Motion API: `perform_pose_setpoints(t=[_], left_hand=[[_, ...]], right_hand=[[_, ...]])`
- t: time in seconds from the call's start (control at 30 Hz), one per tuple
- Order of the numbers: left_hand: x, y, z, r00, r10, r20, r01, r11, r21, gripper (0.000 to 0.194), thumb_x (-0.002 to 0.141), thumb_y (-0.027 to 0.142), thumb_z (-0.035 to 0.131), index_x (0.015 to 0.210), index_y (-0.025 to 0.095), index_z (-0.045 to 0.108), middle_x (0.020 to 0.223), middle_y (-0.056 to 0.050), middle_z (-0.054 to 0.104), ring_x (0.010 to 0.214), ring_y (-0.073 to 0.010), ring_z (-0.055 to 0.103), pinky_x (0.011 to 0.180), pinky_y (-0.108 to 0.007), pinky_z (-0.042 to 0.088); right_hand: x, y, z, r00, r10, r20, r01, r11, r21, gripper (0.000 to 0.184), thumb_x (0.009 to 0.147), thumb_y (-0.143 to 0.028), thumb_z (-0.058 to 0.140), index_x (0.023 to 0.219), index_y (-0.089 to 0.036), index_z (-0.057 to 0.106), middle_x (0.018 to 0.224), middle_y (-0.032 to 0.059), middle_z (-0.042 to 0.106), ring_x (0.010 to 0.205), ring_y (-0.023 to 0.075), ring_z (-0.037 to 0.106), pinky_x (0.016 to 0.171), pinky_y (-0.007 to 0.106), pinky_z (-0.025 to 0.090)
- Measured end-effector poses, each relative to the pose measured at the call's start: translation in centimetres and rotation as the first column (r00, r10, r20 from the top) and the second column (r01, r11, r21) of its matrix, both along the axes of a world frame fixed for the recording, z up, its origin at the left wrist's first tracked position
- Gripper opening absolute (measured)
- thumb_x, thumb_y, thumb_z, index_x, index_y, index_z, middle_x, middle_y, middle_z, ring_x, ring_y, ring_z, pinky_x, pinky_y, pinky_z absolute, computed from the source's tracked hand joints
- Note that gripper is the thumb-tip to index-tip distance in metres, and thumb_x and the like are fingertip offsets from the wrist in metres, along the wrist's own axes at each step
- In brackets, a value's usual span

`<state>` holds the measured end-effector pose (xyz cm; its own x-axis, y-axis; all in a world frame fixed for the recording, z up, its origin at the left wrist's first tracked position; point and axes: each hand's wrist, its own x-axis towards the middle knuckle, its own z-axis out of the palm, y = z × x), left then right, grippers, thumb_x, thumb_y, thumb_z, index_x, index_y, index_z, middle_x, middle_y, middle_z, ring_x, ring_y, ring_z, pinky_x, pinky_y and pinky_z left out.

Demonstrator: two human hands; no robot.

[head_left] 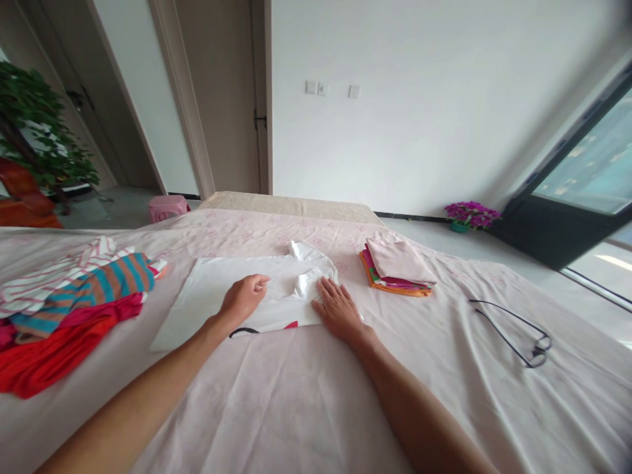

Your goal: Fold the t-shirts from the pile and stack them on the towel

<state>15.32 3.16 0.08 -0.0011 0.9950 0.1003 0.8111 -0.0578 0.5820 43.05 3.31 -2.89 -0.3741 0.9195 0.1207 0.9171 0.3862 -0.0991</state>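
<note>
On the pink sheet (296,401), a white garment (207,283) lies centred; the right hand (340,308), fingers spread flat, seemingly steadies its right end; the left hand (244,296) curls, its grip unclear.

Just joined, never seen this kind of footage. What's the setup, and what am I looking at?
No machine here: one picture from a camera on a person's head, looking forward and down at their bare hands. A white garment lies on a pale pink sheet. The right hand rests flat on it; the left hand is curled over it, grip unclear. Left: a loose clothes heap. Right: a folded stack and glasses.
</note>
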Motion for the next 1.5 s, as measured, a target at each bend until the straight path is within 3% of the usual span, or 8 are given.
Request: perform_pose_setpoints(t=[0.23,0.5,0.6,0.77,0.87,1.23,1.4,1.5], left_hand=[[6.6,4.7,-1.0,0.996,-0.025,-0.080,0.023,0.999,-0.023,0.033,0.075,0.034,0.066,0.106,0.022,0.071,0.113,-0.009,0.070,0.105,-0.0226,0.066,0.091,-0.029,0.047],[6.4,4.2,-0.9,0.984,0.024,-0.176,-0.028,0.999,-0.018,0.016,0.081,0.032,0.058,0.092,0.023,0.065,0.084,-0.002,0.073,0.077,-0.0188,0.067,0.069,-0.027,0.047],[6.7,3.7,-0.4,0.975,0.041,-0.220,-0.033,0.999,0.038,0.025,0.080,0.024,0.059,0.104,0.021,0.065,0.097,-0.007,0.074,0.092,-0.0223,0.068,0.081,-0.032,0.048],[8.1,1.9,-1.0,0.898,-0.278,-0.341,0.373,0.892,0.254,0.038,0.091,0.020,0.047,0.128,0.020,0.060,0.133,-0.008,0.063,0.132,-0.0216,0.050,0.114,-0.037,0.034],[8.0,1.0,-2.5,0.801,-0.392,-0.452,0.524,0.824,0.216,0.046,0.096,0.034,0.045,0.138,0.016,0.052,0.148,-0.011,0.051,0.141,-0.0255,0.040,0.118,-0.043,0.030],[5.7,0.1,-4.3,0.825,-0.284,-0.489,0.378,0.920,0.105,0.062,0.097,0.052,0.037,0.151,0.023,0.037,0.161,-0.011,0.031,0.149,-0.0295,0.025,0.120,-0.052,0.020],[5.9,-0.2,-3.6,0.824,-0.304,-0.478,0.375,0.925,0.057,0.064,0.096,0.054,0.037,0.152,0.023,0.035,0.162,-0.012,0.029,0.150,-0.0296,0.024,0.120,-0.052,0.019],[4.8,-0.1,-3.5,0.822,-0.337,-0.459,0.406,0.912,0.059,0.071,0.096,0.057,0.034,0.156,0.021,0.024,0.162,-0.014,0.027,0.150,-0.0276,0.023,0.121,-0.050,0.018]], right_hand=[[0.2,-0.1,-0.1,1.000,-0.008,-0.026,0.007,1.000,-0.008,0.063,0.102,-0.051,0.032,0.154,-0.016,0.033,0.161,0.0095,0.027,0.149,0.0238,0.022,0.121,0.043,0.012],[0.0,-0.2,-0.2,0.998,-0.020,-0.055,0.021,1.000,0.008,0.062,0.101,-0.051,0.034,0.153,-0.017,0.035,0.161,0.0095,0.027,0.149,0.0257,0.024,0.121,0.045,0.014],[-0.1,-0.2,0.0,0.998,-0.029,-0.052,0.030,1.000,0.000,0.063,0.101,-0.051,0.034,0.154,-0.017,0.034,0.162,0.0098,0.026,0.149,0.0260,0.023,0.121,0.046,0.013],[-0.1,-0.4,0.3,0.999,-0.022,-0.036,0.022,1.000,-0.006,0.062,0.101,-0.050,0.033,0.154,-0.017,0.034,0.162,0.0091,0.026,0.149,0.0261,0.023,0.121,0.046,0.015],[0.0,-0.3,0.4,1.000,-0.015,-0.010,0.015,1.000,-0.003,0.063,0.101,-0.051,0.033,0.155,-0.018,0.032,0.162,0.0099,0.025,0.149,0.0264,0.022,0.120,0.047,0.016],[-0.3,0.5,1.0,0.989,-0.123,0.083,0.120,0.992,0.036,0.061,0.103,-0.045,0.030,0.152,-0.010,0.036,0.158,0.0151,0.031,0.148,0.0282,0.027,0.119,0.052,0.017],[-2.0,1.9,1.0,0.989,0.117,0.094,-0.123,0.990,0.061,0.059,0.104,-0.044,0.025,0.155,-0.014,0.031,0.161,0.0104,0.025,0.149,0.0246,0.023,0.119,0.046,0.022],[-1.6,2.9,0.4,0.986,0.119,0.117,-0.123,0.992,0.032,0.061,0.104,-0.045,0.027,0.155,-0.013,0.029,0.162,0.0114,0.021,0.149,0.0261,0.022,0.120,0.046,0.023]])
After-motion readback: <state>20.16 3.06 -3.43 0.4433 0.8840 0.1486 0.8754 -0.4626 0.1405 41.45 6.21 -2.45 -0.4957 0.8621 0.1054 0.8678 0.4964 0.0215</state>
